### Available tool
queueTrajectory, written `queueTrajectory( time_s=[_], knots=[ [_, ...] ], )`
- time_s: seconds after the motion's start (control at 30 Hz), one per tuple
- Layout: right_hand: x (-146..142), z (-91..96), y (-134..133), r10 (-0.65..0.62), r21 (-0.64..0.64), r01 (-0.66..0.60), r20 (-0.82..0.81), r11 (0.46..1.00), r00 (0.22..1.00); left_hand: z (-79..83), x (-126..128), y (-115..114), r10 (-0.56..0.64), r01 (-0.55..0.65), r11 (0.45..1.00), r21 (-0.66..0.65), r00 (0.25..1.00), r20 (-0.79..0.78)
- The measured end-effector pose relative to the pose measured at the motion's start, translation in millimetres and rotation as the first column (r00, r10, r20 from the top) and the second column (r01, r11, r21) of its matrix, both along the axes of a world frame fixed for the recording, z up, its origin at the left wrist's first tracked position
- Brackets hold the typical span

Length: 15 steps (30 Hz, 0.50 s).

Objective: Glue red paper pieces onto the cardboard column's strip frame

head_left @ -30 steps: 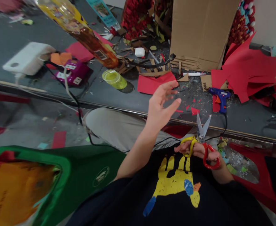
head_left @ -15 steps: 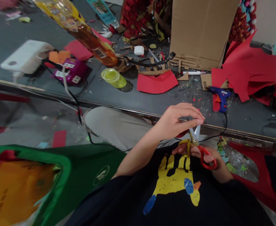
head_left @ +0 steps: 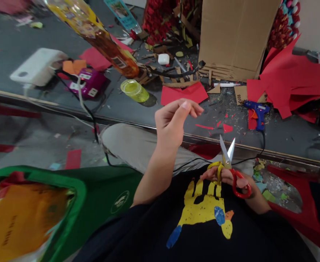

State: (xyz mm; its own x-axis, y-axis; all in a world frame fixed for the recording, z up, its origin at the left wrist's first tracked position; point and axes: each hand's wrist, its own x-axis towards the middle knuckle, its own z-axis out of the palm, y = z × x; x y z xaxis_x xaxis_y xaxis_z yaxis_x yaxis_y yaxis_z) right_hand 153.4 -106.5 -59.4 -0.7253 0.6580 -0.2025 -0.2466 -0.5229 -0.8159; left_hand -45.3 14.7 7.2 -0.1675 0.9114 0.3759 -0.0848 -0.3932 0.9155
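The right hand (head_left: 228,176) grasps red-and-yellow-handled metal scissors (head_left: 226,162), blades apart; these could nick the left hand (head_left: 171,125), empty and loosely curled, if it passes too close.

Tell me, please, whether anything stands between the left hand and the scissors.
Nothing visible does. The open scissors are in the right hand, and the left hand is raised apart from them; the table edge and trouser leg show behind, seemingly below the gap, blocking nothing.
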Motion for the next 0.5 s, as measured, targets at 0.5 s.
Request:
queueTrajectory(
  time_s=[0.5],
  knots=[
    [53,9.3,37,-0.813,0.651,0.499,0.531,0.572,0.240,-71.8,-206,-52,0.563,-0.571,0.814,0.112,0.821,0.096]
  ],
)
